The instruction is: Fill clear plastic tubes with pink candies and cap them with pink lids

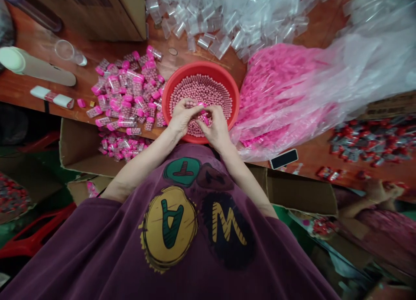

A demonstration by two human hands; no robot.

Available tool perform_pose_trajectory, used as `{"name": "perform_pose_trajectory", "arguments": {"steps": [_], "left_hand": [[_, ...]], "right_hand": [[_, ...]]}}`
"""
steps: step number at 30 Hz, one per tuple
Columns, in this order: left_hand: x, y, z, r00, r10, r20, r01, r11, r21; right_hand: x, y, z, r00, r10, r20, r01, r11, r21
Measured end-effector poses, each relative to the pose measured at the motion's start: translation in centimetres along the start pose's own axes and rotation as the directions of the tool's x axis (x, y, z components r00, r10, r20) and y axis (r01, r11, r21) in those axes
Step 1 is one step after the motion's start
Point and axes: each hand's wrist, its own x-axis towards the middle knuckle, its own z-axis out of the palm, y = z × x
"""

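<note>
My left hand (pixel 182 117) and my right hand (pixel 217 127) meet over the near side of a red bowl (pixel 234 96) filled with small pink balls (pixel 203 89). Both hands are closed around a small clear tube with a pink cap (pixel 203 109), held between the fingertips. Left of the bowl lies a heap of filled pink-capped tubes (pixel 130 92) on the wooden table. More filled tubes (pixel 120 144) lie in a cardboard box below the table edge.
Empty clear tubes (pixel 227 18) are piled at the back. A plastic bag of pink caps (pixel 279 96) lies right of the bowl. A phone (pixel 284 158) sits near the edge. Another person's hand (pixel 378 189) works at right. A white cylinder (pixel 35 66) lies left.
</note>
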Motion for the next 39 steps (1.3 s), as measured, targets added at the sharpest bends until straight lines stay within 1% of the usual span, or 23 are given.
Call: {"name": "perform_pose_trajectory", "arguments": {"steps": [2, 5, 7, 9, 11, 12, 14, 17, 21, 24, 29, 32, 35, 37, 39], "left_hand": [[-0.3, -0.3, 0.3, 1.0, 0.0, 0.009, -0.001, 0.999, 0.037], [-1.0, -0.3, 0.2, 0.994, -0.032, 0.103, 0.027, 0.998, 0.051], [-1.4, -0.2, -0.1, 0.982, -0.053, 0.183, 0.046, 0.998, 0.043], [-1.7, -0.1, -0.3, 0.967, -0.081, 0.24, 0.072, 0.996, 0.047], [-1.8, 0.0, -0.3, 0.957, -0.108, 0.271, 0.098, 0.994, 0.049], [-1.9, 0.1, -0.3, 0.953, -0.119, 0.279, 0.11, 0.993, 0.047], [-1.9, 0.1, 0.0, 0.949, -0.133, 0.287, 0.127, 0.991, 0.04], [-2.0, 0.1, 0.2, 0.941, -0.149, 0.303, 0.141, 0.989, 0.05], [-2.1, -0.1, 0.0, 0.934, -0.15, 0.323, 0.132, 0.988, 0.076], [-2.2, -0.3, -0.2, 0.924, -0.182, 0.336, 0.159, 0.983, 0.095], [-2.6, -0.4, -0.2, 0.912, -0.242, 0.333, 0.237, 0.97, 0.055], [-3.0, -0.5, 0.1, 0.919, -0.251, 0.303, 0.261, 0.965, 0.007], [-3.4, -0.5, 0.7, 0.932, -0.237, 0.276, 0.254, 0.967, -0.028], [-3.7, -0.3, 1.0, 0.942, -0.227, 0.249, 0.236, 0.972, -0.005], [-3.8, -0.1, 1.0, 0.955, -0.195, 0.224, 0.187, 0.981, 0.053]], "right_hand": [[0.3, 0.4, 0.3, 0.999, 0.005, -0.032, -0.005, 1.0, 0.003], [0.5, 1.0, -0.2, 0.998, 0.031, -0.05, -0.028, 0.998, 0.047], [0.5, 1.1, -0.9, 0.989, 0.122, -0.089, -0.11, 0.985, 0.131], [0.5, 1.0, -1.6, 0.962, 0.255, -0.1, -0.221, 0.938, 0.267], [0.5, 0.8, -2.1, 0.941, 0.336, -0.049, -0.293, 0.877, 0.38], [0.5, 0.8, -2.2, 0.94, 0.34, -0.019, -0.304, 0.862, 0.406], [0.7, 0.8, -2.5, 0.955, 0.296, -0.007, -0.269, 0.878, 0.395], [0.9, 0.9, -2.8, 0.977, 0.209, -0.035, -0.188, 0.932, 0.31], [0.8, 0.8, -3.2, 0.978, 0.206, -0.04, -0.183, 0.931, 0.315], [0.6, 0.6, -3.1, 0.977, 0.2, -0.073, -0.172, 0.944, 0.282], [0.3, 0.7, -2.7, 0.989, 0.091, -0.115, -0.071, 0.984, 0.165], [0.1, 0.4, -2.5, 0.992, 0.03, -0.124, -0.019, 0.995, 0.094], [-0.2, -0.1, -2.5, 0.994, -0.021, -0.105, 0.024, 0.999, 0.034], [-0.3, -0.6, -2.8, 0.996, -0.056, -0.075, 0.057, 0.998, 0.006], [-0.5, -0.9, -3.2, 0.995, -0.089, -0.037, 0.089, 0.996, -0.006]]}}
